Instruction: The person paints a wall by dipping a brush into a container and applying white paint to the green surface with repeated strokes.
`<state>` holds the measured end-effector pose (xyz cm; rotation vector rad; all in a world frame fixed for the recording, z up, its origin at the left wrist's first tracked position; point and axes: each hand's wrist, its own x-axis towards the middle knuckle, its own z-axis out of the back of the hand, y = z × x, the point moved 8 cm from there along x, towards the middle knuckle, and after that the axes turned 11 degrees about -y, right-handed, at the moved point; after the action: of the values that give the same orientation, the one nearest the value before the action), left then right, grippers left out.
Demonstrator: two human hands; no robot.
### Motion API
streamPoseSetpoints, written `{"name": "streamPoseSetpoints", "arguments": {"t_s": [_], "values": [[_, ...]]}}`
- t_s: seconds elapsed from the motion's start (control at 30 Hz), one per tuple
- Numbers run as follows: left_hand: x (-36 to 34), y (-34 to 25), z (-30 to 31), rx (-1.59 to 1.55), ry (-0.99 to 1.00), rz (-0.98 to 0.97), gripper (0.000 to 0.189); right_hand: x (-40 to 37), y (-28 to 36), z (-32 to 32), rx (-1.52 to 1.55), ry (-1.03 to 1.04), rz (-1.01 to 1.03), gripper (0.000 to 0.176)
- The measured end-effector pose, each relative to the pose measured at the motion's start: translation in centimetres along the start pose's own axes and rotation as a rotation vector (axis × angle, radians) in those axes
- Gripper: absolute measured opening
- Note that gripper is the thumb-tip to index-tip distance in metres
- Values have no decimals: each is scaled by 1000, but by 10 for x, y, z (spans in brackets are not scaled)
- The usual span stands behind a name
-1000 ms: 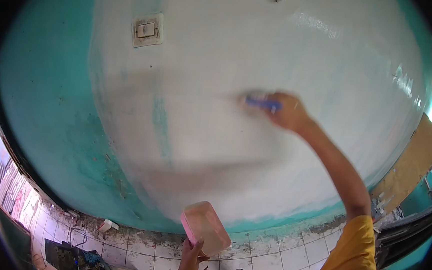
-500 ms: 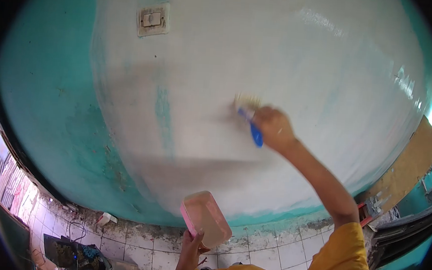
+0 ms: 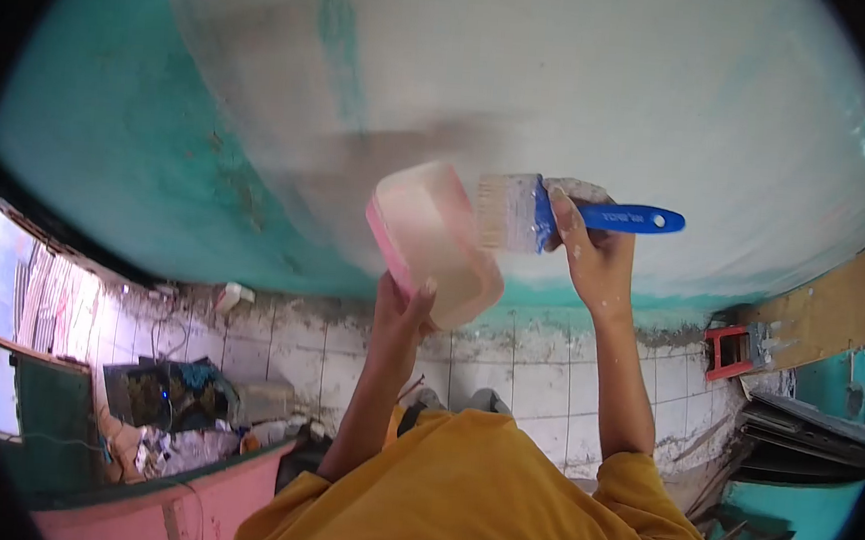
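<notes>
My left hand (image 3: 408, 303) grips a pink plastic container (image 3: 388, 235) by its near end, tilted, with pale paint inside. Closed round the base of a wide paintbrush (image 3: 617, 218) is my right hand (image 3: 599, 252), with paint spots on its fingers. The brush has a blue handle pointing right and whitish, paint-coated bristles pointing left, their tips right at the container's right rim. Behind both hands rises a wall (image 3: 605, 91), mostly covered in off-white paint, with turquoise showing at the left, along the bottom and in a narrow streak.
White floor tiles (image 3: 540, 388) run along the wall's foot. At the lower left lie a dark device (image 3: 138, 390) and assorted clutter beside a pink partition (image 3: 155, 511). A red stool-like object (image 3: 726, 353) and a brown board (image 3: 832, 298) stand at the right.
My right hand has brought the brush down from the wall to the container, turning its bristles leftward. The view has tilted lower, showing more floor and shirt.
</notes>
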<state>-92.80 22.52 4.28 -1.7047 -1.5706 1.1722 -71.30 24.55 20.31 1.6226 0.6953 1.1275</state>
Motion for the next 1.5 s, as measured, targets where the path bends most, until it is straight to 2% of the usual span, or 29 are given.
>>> {"name": "streamPoseSetpoints", "arguments": {"t_s": [0.17, 0.23, 0.3, 0.43, 0.5, 0.8, 0.93, 1.03, 1.13, 1.23, 1.27, 1.5], "values": [[-11, 7, -3, -9, -15, 16, 74, -49, -27, 3, -11, 32, -95, 19], [-15, 7, -5, -29, 26, -80, 76, -63, -40, 4, -44, 2, -139, 19], [-20, 13, -1, -43, 24, -89, 76, -74, -52, 2, -98, 15, -165, 17], [-28, 19, 1, -2, 44, -160, 76, -89, -72, 5, -290, -27, -170, 20], [-33, 19, 0, -23, 43, -170, 76, -92, -71, 3, -357, -33, -111, 23], [-43, 25, 3, -38, 28, -208, 76, -100, -76, 8, -405, 16, -145, 22], [-44, 26, -1, -26, 19, -194, 75, -99, -73, 6, -360, 40, -158, 22], [-43, 24, 0, 17, 12, -273, 72, -97, -72, 13, -318, 21, -196, 22], [-41, 27, 2, -17, -47, -209, 72, -92, -65, 30, -172, -98, -230, 19], [-40, 27, -3, -5, -57, -222, 72, -79, -68, 41, -183, -77, -197, 20], [-39, 25, -7, -8, -54, -236, 72, -74, -70, 44, -154, -70, -173, 26], [-33, 32, -22, -48, -110, -230, 74, -41, -68, 61, -114, -109, -108, 26]]}}
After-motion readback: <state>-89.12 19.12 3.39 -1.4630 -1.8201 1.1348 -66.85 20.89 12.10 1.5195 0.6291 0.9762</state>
